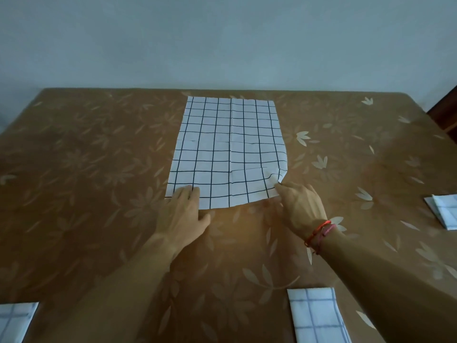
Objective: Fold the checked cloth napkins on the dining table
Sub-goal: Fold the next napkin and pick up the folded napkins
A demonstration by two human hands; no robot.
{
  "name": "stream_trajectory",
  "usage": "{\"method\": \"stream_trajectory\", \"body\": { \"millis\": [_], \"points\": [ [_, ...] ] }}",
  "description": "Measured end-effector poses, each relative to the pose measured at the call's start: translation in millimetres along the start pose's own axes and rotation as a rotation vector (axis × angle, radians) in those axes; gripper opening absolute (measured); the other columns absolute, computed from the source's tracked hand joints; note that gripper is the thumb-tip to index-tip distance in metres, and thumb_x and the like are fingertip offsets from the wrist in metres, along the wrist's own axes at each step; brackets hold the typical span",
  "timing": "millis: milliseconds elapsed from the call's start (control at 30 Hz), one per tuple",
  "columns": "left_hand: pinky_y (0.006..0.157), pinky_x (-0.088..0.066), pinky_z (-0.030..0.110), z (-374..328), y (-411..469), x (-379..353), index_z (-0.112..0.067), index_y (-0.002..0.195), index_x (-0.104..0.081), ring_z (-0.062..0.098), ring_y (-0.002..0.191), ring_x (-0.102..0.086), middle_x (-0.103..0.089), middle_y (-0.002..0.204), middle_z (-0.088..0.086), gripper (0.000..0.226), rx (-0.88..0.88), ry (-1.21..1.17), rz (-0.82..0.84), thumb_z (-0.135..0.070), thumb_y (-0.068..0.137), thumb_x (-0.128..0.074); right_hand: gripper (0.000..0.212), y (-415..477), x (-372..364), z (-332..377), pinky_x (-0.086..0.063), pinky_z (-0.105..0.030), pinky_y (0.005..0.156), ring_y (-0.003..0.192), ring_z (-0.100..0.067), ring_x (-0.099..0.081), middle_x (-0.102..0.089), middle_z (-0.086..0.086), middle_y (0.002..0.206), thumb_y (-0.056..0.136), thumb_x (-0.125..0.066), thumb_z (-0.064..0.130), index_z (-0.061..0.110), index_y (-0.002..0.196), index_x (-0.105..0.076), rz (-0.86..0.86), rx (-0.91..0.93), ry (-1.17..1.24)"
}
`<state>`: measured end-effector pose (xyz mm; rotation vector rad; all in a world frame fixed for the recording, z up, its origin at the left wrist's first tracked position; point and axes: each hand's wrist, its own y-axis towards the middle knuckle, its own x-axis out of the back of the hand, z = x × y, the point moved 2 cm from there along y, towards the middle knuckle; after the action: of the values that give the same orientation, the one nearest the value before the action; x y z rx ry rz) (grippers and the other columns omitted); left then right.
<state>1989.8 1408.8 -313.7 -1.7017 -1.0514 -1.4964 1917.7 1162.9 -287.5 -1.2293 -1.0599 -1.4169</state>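
A white napkin with a dark check lies spread out in the middle of the brown leaf-patterned table. My left hand rests flat with straight fingers on the napkin's near left corner. My right hand, a red thread band on its wrist, pinches the near right corner, which is lifted and curled a little off the table. The rest of the napkin lies flat, with crease lines down and across its middle.
Three folded checked napkins lie around the edges: one at the near right, one at the near left corner, one at the right edge. A pale wall runs behind the table. Dark furniture stands at the far right.
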Motion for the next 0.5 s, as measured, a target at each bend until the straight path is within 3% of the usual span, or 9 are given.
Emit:
{"method": "stream_trajectory", "body": {
  "millis": [133,200,300,367,400,500],
  "points": [
    [0.11,-0.034,0.041,-19.8,-3.9,-2.8,-0.014,0.148,-0.025,0.023,0.142,-0.028,-0.031,0.154,0.007,0.079,0.035,0.015,0.092,-0.054,0.088,-0.056,0.012,-8.2,19.0,2.2,-0.045,-0.037,0.075,0.072,-0.033,-0.066,-0.073,-0.007,0.077,0.081,-0.067,0.017,0.009,0.083,-0.075,-0.171,0.015,0.108],
    [0.107,-0.039,0.043,-20.7,-5.9,-1.5,-0.011,0.146,-0.03,0.024,0.138,-0.035,-0.037,0.15,0.009,0.073,0.042,0.052,0.055,-0.045,0.089,-0.06,0.004,-14.5,27.3,5.7,-0.048,-0.036,0.071,0.062,-0.03,-0.066,-0.073,-0.004,0.07,0.076,-0.072,0.013,0.013,0.075,-0.076,-0.245,0.036,0.163],
    [0.093,-0.047,0.044,-5.7,-9.3,2.4,-0.01,0.124,-0.056,0.025,0.115,-0.056,-0.061,0.123,0.007,0.05,0.041,0.083,-0.05,-0.02,0.078,-0.073,0.01,-21.6,41.8,3.1,-0.048,-0.031,0.065,0.056,-0.027,-0.063,-0.071,-0.001,0.063,0.072,-0.077,0.005,0.015,0.073,-0.076,-0.29,0.017,0.176],
    [0.083,-0.048,0.042,6.7,-13.0,9.6,-0.012,0.098,-0.067,0.026,0.094,-0.062,-0.068,0.096,0.004,0.022,0.046,0.081,-0.084,-0.006,0.077,-0.068,0.014,-31.0,47.1,-3.1,-0.043,-0.027,0.061,0.053,-0.026,-0.062,-0.068,-0.001,0.058,0.069,-0.078,0.002,0.014,0.074,-0.076,-0.313,-0.004,0.184],
    [0.074,-0.048,0.039,12.2,-15.9,14.8,-0.014,0.086,-0.067,0.025,0.082,-0.062,-0.067,0.083,0.003,0.011,0.058,0.091,-0.078,-0.004,0.08,-0.065,0.015,-35.0,49.7,-5.7,-0.044,-0.027,0.061,0.053,-0.027,-0.062,-0.068,-0.001,0.057,0.07,-0.077,0.003,0.015,0.078,-0.076,-0.34,0.003,0.183],
    [0.051,-0.035,0.028,21.8,-30.2,36.0,-0.013,0.07,-0.065,0.019,0.053,-0.047,-0.059,0.061,0.002,0.017,0.073,0.098,-0.09,-0.007,0.086,-0.062,0.025,-46.0,70.5,8.6,-0.047,-0.03,0.066,0.057,-0.032,-0.064,-0.071,-0.005,0.064,0.075,-0.075,0.007,0.015,0.098,-0.075,-0.311,-0.046,0.174]
  ]
}}
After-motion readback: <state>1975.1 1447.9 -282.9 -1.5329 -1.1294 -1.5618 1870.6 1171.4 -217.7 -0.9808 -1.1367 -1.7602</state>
